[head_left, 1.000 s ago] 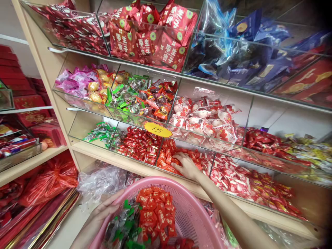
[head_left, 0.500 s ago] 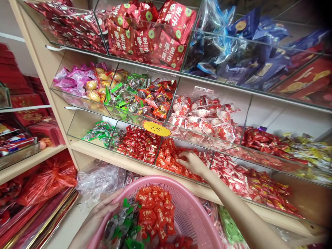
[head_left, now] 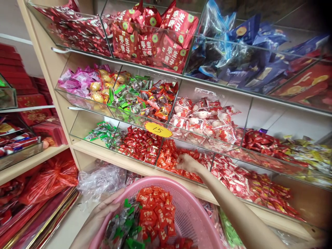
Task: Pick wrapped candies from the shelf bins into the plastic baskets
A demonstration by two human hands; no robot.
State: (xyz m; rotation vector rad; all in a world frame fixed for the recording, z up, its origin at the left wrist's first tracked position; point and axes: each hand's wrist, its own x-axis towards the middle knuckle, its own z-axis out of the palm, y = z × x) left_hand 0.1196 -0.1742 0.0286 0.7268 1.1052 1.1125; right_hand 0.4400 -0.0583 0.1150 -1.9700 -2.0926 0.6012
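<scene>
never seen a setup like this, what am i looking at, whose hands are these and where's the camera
There's no machine here: these are a person's own bare hands, seen from a camera worn on their head, looking forward and down. The left hand holds a pink basket at its rim. Inside lie orange-red wrapped pieces and clear packets with green ends. The right hand is over similar orange-red pieces on the shelf's lowest tier; whether it grips any, I can't tell. Above are more compartments of wrapped goods and a yellow tag reading 15.
</scene>
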